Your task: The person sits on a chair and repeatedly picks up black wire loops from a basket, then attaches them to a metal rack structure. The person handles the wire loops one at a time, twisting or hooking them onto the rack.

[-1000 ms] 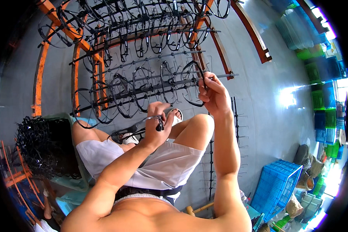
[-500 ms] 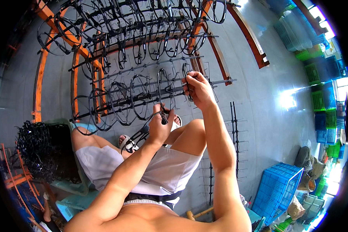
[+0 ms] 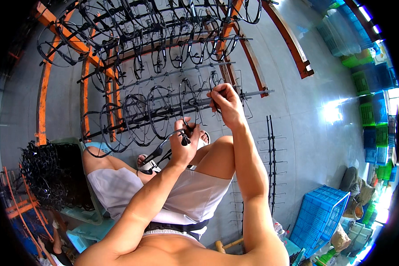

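Both hands are raised in front of the seated person, over the knees. Left hand (image 3: 184,144) is curled tight around a small dark tool (image 3: 157,154) whose handles stick out toward the left, and its thumb and fingers also pinch the lower part of a black wire ring (image 3: 185,103). Right hand (image 3: 225,103) is higher and a little to the right, fingers closed on the end of a long dark metal rod (image 3: 195,103) that runs level toward the left. That rod carries a row of the same black wire rings, standing upright side by side and threaded along it; the ring being handled is the one nearest the hands, at the right end of the row. Beyond it stands an orange-framed rack (image 3: 84,84) on the grey concrete floor (image 3: 306,128), loaded with more rods full of rings. At the left edge of the floor lies a heap of loose black rings (image 3: 44,175) beside a pale green chair (image 3: 82,213). Blue plastic crate (image 3: 319,217) sits at the lower right, with stacked green and blue crates (image 3: 372,106) far off at the right edge.
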A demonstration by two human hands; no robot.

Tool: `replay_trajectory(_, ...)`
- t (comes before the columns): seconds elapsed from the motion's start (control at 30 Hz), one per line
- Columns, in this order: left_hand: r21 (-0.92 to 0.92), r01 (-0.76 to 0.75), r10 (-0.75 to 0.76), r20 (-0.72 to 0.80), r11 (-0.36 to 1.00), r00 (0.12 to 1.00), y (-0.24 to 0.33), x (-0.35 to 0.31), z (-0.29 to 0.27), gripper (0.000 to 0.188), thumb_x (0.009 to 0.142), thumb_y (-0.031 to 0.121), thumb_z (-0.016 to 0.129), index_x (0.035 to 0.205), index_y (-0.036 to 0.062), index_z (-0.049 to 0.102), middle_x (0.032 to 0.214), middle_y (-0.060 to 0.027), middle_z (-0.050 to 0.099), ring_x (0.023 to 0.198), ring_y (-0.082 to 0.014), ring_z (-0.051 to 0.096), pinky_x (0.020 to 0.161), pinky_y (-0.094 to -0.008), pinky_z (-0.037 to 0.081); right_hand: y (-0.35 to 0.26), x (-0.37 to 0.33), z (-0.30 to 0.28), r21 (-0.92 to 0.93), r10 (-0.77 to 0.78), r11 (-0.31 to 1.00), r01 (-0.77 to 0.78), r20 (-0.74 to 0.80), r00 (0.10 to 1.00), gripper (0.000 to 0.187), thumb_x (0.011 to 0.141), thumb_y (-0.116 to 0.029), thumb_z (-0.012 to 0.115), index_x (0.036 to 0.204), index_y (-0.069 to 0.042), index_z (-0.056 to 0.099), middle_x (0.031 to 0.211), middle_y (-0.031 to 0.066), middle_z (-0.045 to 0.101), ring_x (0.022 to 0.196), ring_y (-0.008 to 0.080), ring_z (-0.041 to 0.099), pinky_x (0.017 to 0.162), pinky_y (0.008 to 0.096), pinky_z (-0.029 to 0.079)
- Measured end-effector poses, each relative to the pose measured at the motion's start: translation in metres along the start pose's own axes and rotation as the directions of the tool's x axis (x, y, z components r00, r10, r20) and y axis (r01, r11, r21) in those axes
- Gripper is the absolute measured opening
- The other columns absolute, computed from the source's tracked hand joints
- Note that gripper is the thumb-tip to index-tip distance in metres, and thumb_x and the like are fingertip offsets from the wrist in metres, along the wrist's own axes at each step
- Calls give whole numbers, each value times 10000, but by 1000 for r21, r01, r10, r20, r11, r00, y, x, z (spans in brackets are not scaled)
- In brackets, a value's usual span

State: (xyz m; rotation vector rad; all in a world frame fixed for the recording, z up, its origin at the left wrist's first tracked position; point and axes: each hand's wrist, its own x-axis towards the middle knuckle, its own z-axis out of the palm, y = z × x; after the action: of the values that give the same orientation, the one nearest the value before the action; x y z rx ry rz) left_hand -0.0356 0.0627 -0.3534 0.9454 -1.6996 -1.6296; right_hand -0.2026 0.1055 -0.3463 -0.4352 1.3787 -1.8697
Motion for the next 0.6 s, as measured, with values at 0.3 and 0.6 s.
replay_trajectory(0.3,-23,-31,31,-25,999,999,-15,14,-2,341,828,48,644,1101,-10,448,801,-27,600,673,-62,538,626,-217,452,-19,-18,5,-55,127,990,-130,-60,990,106,881,-93,597,921,-23,529,824,91,625,653,126,600,583,267,518)
replay_trajectory(0.6,24,-22,22,-18,999,1000,-5,16,-3,376,840,47,638,1146,-19,431,803,-31,616,677,-61,536,614,-205,441,-33,-28,2,-52,203,977,-206,-70,977,125,885,-130,603,918,-30,535,823,109,639,682,179,652,642,320,576)
